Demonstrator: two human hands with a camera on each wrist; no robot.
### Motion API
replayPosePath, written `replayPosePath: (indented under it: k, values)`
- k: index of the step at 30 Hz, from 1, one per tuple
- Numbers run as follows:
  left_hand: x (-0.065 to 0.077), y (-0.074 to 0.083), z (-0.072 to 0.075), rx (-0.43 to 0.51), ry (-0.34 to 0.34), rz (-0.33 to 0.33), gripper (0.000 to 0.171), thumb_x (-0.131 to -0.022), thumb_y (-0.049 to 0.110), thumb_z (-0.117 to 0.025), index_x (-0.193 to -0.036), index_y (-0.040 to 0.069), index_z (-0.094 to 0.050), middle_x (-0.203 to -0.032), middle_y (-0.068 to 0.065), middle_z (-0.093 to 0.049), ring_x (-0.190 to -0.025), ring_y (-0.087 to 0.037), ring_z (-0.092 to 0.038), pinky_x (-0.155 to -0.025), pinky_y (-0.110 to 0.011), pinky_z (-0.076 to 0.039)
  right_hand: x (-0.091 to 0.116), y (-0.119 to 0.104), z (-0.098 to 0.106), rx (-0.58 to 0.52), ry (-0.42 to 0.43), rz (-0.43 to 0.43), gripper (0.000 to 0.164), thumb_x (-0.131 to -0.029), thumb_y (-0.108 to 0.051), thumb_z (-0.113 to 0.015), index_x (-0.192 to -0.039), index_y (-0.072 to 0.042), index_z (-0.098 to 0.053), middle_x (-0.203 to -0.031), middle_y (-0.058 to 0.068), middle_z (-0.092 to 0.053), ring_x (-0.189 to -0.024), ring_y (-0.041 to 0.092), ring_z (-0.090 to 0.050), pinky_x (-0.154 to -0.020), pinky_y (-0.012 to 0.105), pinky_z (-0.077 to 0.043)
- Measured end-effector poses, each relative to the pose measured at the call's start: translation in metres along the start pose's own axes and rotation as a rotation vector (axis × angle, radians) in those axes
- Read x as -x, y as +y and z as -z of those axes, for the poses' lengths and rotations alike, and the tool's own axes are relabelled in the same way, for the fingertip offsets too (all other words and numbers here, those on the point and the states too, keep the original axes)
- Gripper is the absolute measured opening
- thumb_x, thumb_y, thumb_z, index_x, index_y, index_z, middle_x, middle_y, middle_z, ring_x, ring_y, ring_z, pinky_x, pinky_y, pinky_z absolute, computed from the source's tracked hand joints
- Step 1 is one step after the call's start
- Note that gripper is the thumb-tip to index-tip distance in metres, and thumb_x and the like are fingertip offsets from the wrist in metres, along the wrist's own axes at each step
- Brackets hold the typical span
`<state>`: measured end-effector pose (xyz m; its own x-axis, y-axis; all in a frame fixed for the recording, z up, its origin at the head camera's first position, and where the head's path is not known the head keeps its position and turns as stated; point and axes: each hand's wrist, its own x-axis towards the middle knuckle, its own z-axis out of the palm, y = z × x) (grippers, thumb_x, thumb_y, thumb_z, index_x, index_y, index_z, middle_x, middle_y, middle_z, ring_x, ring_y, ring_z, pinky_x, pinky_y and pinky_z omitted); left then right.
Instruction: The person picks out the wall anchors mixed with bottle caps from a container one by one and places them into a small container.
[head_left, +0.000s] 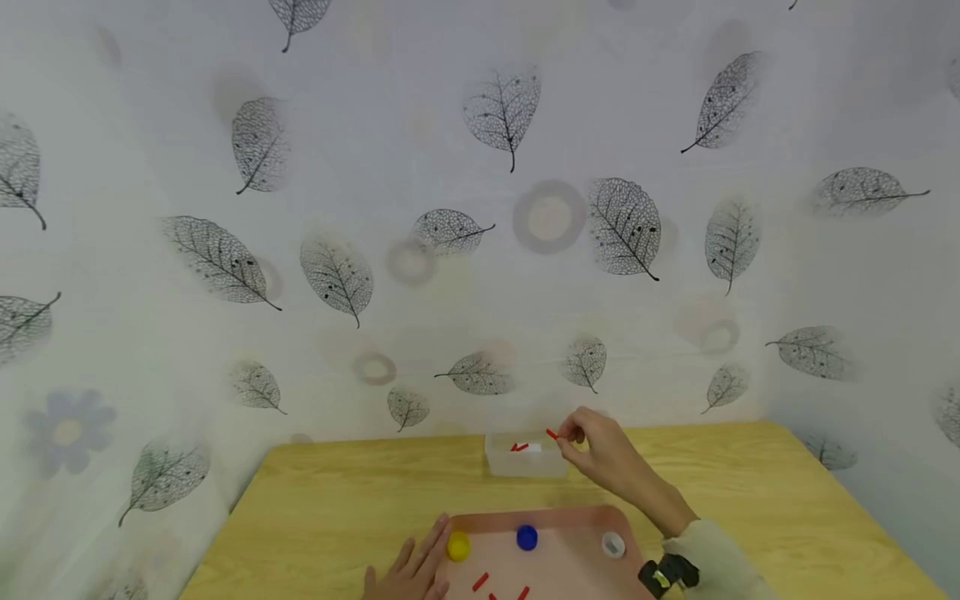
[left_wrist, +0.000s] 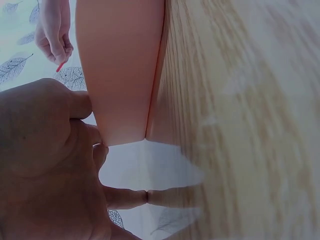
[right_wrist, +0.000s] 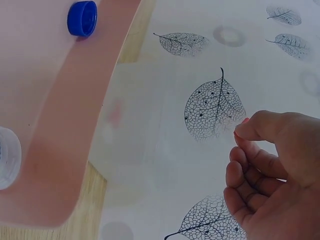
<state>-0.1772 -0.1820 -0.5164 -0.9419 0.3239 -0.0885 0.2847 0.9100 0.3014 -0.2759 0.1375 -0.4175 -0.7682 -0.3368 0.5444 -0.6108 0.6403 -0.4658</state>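
My right hand (head_left: 609,454) pinches a short red stick (head_left: 552,434) between thumb and fingertips, above the right side of a translucent box (head_left: 527,467). Inside that box lie more red sticks (head_left: 519,447) and a white piece. In the right wrist view, only a bit of the pinched stick shows beyond the thumb. At the left rim of a pink tray (head_left: 555,520), my left hand (head_left: 408,573) rests with its fingers spread, touching the tray's outside. Several red sticks (head_left: 481,582) lie loose on the tray floor.
Along the tray's far side sit a yellow cap (head_left: 458,547), a blue cap (head_left: 527,537) and a white cap (head_left: 612,545). The wooden table (head_left: 337,492) ends at a leaf-patterned wall (head_left: 450,317) behind the box.
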Motion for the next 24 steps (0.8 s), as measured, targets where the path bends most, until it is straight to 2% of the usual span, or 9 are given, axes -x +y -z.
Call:
replayPosePath:
  k: [4,13,17,24]
  values:
    - [0.001,0.001,0.001,-0.004,-0.004,0.004,0.062,-0.095,0.066,-0.019,-0.151,0.043,-0.008,-0.155,0.026,-0.003,-0.129,-0.040,-0.040,-0.077,-0.085,-0.019,-0.004,0.005,-0.004,0.015,0.013,0.005,0.014,-0.079,-0.002,-0.072,-0.082,-0.011,-0.063,-0.077,-0.005,-0.056,-0.068,0.015,-0.054,-0.061,0.029,-0.049]
    - [-0.001,-0.001,0.001,0.016,-0.013,0.011,0.063,-0.094,0.067,-0.018,-0.151,0.043,-0.009,-0.155,0.026,-0.002,-0.129,-0.042,-0.039,-0.077,-0.086,-0.018,-0.014,0.011,-0.010,0.012,-0.019,-0.017,0.011,-0.082,-0.003,-0.070,-0.082,-0.011,-0.063,-0.078,-0.005,-0.056,-0.070,0.011,-0.054,-0.063,0.026,-0.049]
    - [-0.001,-0.002,0.001,0.009,-0.012,-0.005,0.062,-0.095,0.066,-0.017,-0.151,0.042,-0.008,-0.155,0.025,-0.002,-0.129,-0.041,-0.039,-0.075,-0.086,-0.019,-0.019,0.014,-0.014,0.026,-0.014,-0.024,0.010,-0.082,-0.004,-0.070,-0.082,-0.011,-0.063,-0.077,-0.005,-0.056,-0.069,0.010,-0.053,-0.062,0.025,-0.048]
    - [-0.001,-0.001,0.002,0.055,-0.026,-0.008,0.061,-0.095,0.065,-0.019,-0.151,0.042,-0.009,-0.156,0.023,-0.005,-0.131,-0.043,-0.036,-0.076,-0.087,-0.015,-0.025,0.021,-0.024,0.007,-0.041,-0.047,0.008,-0.081,-0.002,-0.070,-0.082,-0.007,-0.064,-0.076,-0.002,-0.058,-0.068,0.011,-0.053,-0.062,0.025,-0.048]
